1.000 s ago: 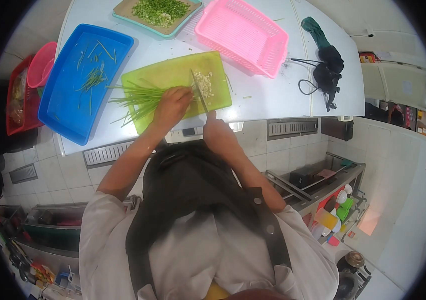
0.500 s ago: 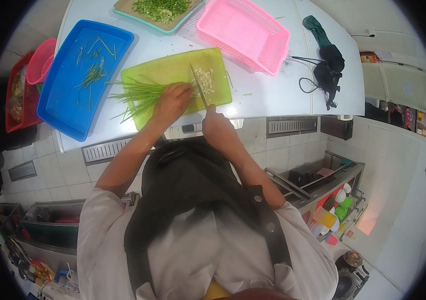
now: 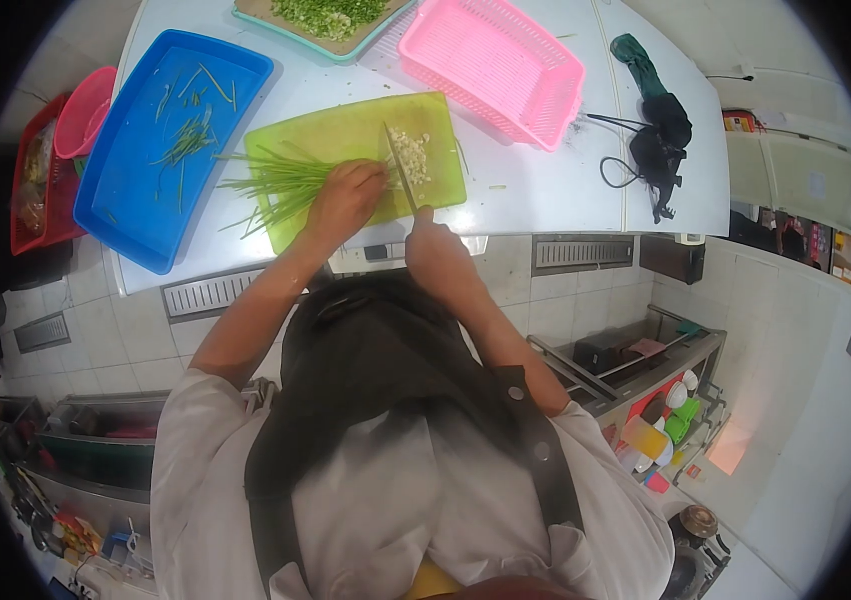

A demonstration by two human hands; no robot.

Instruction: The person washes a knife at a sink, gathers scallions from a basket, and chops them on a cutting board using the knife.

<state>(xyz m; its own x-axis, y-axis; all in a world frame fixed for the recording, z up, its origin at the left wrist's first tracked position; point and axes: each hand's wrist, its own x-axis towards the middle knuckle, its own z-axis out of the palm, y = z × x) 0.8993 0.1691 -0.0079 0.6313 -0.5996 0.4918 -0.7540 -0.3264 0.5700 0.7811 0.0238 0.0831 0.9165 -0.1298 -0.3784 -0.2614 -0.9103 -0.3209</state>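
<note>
A bunch of green onions (image 3: 284, 180) lies across the green cutting board (image 3: 346, 122), its leafy ends pointing left past the board's edge. My left hand (image 3: 348, 198) is closed over the bunch near its right end. In my right hand (image 3: 436, 250) is the handle of a knife (image 3: 399, 165), its blade angled up and away across the board. The blade stands just right of my left fingertips. Small pale chopped pieces (image 3: 413, 158) are scattered on the board to the right of the blade.
Left of the board stands a blue tray (image 3: 130, 235) with loose green scraps. Behind are a teal-rimmed tray (image 3: 341, 52) of chopped greens and a pink basket (image 3: 436, 72). A black item with cords (image 3: 658, 140) lies at the right. The table's near edge runs close below the board.
The view has shifted slightly, so the trays and board sit a little differently in it. Both hands keep nearly the same place on the bunch and the knife.
</note>
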